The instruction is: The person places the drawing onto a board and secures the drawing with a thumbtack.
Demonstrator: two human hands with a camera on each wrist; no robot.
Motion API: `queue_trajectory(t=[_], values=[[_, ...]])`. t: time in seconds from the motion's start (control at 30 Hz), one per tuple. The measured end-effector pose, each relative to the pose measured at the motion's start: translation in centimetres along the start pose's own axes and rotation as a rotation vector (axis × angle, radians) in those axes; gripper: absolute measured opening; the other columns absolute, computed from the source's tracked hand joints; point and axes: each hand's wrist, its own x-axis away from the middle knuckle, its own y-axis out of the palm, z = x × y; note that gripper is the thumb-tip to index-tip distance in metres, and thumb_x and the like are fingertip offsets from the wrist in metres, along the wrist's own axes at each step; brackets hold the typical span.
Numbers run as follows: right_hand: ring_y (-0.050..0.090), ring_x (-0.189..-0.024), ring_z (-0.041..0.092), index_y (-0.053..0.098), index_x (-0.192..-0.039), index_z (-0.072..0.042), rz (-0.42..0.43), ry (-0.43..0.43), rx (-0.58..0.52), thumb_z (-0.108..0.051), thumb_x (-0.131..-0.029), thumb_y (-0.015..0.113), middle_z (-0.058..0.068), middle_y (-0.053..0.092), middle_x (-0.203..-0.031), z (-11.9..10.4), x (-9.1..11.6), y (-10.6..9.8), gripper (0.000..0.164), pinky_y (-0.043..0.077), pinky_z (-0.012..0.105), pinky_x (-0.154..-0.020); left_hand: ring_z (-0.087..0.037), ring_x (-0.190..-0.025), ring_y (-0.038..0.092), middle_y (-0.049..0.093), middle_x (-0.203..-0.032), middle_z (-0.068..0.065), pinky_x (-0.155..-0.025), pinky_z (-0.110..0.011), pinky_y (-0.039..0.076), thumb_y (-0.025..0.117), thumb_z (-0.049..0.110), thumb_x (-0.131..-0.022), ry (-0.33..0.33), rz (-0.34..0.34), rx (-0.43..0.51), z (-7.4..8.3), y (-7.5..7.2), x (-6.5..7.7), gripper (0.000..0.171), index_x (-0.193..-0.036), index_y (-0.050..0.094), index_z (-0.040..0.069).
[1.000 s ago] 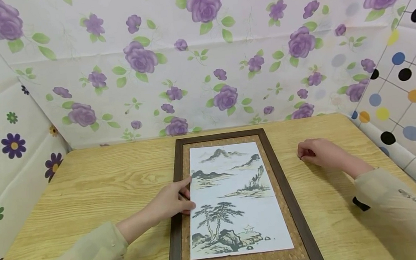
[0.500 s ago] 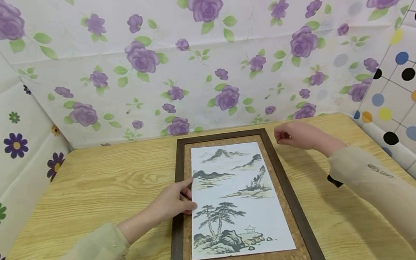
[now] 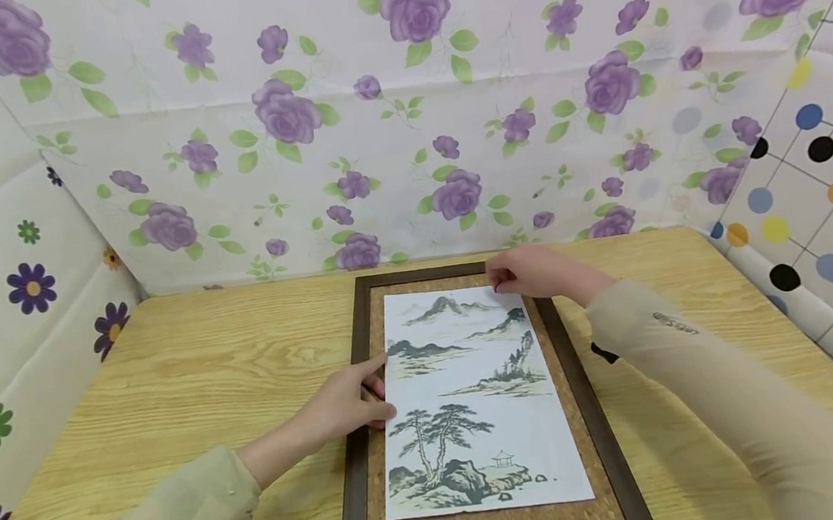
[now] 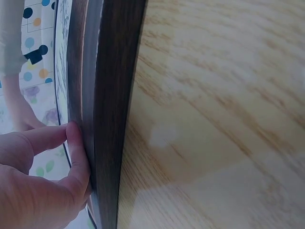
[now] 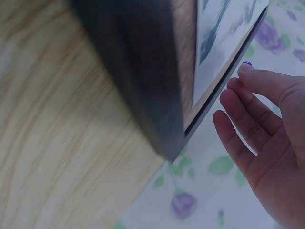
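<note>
A sheet of white paper (image 3: 480, 446) with a printed ink landscape lies on a cork board (image 3: 605, 501) in a dark brown frame (image 3: 605, 434). My left hand (image 3: 343, 401) rests at the left side of the frame, index fingertip and thumb spread apart on the paper's left edge. Its other fingers bend in against the frame (image 4: 112, 95). My right hand (image 3: 526, 270) hovers at the paper's top right corner. Between its thumb and index finger it pinches a small pin with a purple-blue head (image 5: 247, 63), mostly hidden by the fingertips.
The framed board lies on a light wood-grain table (image 3: 245, 352). A purple-flowered cloth (image 3: 385, 171) hangs behind the table's far edge. Patterned side cloths stand to the left (image 3: 33, 347) and right (image 3: 820, 229).
My right hand has moved left and away from me, from the table right of the frame to over the paper's top right corner. My left hand has stayed in place.
</note>
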Motion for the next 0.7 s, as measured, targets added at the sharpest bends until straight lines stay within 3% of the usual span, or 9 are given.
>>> queue_trajectory(t=[0.33,0.7], values=[[0.048,-0.068,0.012,0.066,-0.089,-0.013,-0.049,-0.021,-0.04,-0.009,-0.094,0.065,0.002,0.062,-0.079,-2.0,-3.1,1.3,0.006,0.04,0.029,-0.066,-0.012,-0.071,0.066,0.058,-0.095,-0.012,-0.067,-0.03,0.059,0.07,0.0,-0.086,-0.005,0.008,-0.001,-0.1,0.0,0.1,0.081,-0.154,0.026,-0.006],[0.047,-0.07,0.015,0.064,-0.09,-0.011,-0.09,0.005,-0.051,-0.008,-0.095,0.063,0.002,0.06,-0.08,-3.3,-4.6,1.2,0.007,0.039,0.029,-0.068,-0.012,-0.071,0.066,0.059,-0.096,-0.011,-0.067,-0.029,0.057,0.07,0.001,-0.086,-0.012,0.018,-0.016,0.0,0.0,0.0,0.079,-0.153,0.028,-0.007]])
